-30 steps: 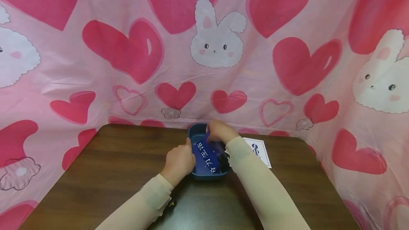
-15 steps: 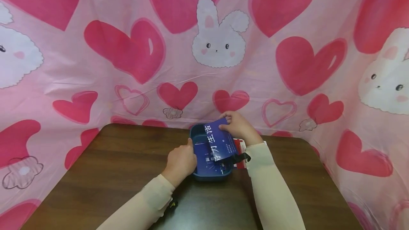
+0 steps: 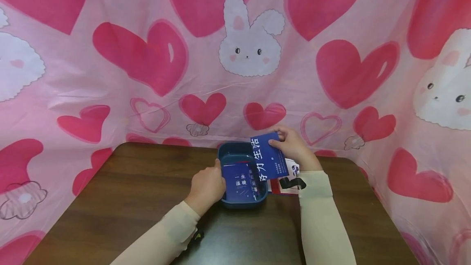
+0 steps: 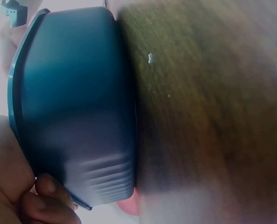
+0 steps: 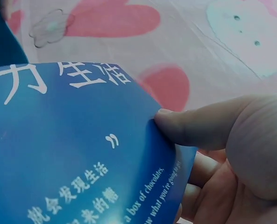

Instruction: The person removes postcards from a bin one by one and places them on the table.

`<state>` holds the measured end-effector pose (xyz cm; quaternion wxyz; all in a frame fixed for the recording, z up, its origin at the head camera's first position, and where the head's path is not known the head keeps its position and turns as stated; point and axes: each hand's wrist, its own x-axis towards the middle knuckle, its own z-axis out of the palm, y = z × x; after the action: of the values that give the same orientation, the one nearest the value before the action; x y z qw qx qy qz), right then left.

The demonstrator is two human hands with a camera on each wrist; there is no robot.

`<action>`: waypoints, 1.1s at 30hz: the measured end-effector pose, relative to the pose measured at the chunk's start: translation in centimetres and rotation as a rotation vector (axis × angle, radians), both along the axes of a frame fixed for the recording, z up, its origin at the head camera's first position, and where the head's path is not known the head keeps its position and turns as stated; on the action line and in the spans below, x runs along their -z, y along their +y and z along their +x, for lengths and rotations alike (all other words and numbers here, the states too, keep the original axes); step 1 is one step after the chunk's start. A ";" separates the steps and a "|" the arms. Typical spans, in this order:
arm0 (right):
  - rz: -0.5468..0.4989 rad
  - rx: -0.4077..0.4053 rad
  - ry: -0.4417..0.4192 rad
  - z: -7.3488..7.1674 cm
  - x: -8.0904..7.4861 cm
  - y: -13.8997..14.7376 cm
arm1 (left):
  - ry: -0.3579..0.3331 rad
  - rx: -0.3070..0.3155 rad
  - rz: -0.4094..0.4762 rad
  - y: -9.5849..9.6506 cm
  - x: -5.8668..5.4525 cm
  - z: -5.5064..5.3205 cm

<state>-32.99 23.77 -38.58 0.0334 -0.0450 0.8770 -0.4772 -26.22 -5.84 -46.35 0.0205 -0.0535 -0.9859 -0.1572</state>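
Standing near the back edge of the dark wooden tabletop (image 3: 158,183), a blue bin (image 3: 235,152) is backed closely by a pink curtain (image 3: 202,83), so little room is left behind it. Broad stretches of wood are seen to its left and in front. On its right, red-and-white printed paper (image 3: 292,167) is found just beside it, partly hidden by the right wrist.

Raised over the bin's right rim, a blue card (image 3: 270,158) is pinched between the thumb and fingers of the right hand (image 3: 295,149). The bin's left rim is gripped by the left hand (image 3: 206,185), with its fingers curled.

The held card is printed deep blue, with large white Chinese characters along one edge, a white quotation mark and smaller lines, some in English. It is bent slightly near the thumb.

One bin and one held card are counted. Inside the bin, a second blue card (image 3: 237,183) with white lettering is laid; more lettering is visible to its right, but whether a separate card is shown cannot be told. Three rabbit faces are printed on the curtain.
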 end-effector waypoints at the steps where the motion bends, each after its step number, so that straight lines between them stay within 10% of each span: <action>1: 0.000 0.011 -0.006 0.1 -0.1 0.4 | -0.003 0.000 0.000 0.0 0.0 0.0; 12: 0.027 0.174 -0.050 0.5 -0.3 4.5 | -0.006 -0.011 -0.015 -0.1 0.1 -0.1; 33: 0.043 0.324 -0.177 -0.4 5.8 11.2 | -0.029 0.007 0.011 0.0 0.3 -0.4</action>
<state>-33.44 34.95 -44.40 0.0341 0.1397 0.8765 -0.4594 -26.59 -5.84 -46.61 0.0060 -0.0546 -0.9850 -0.1633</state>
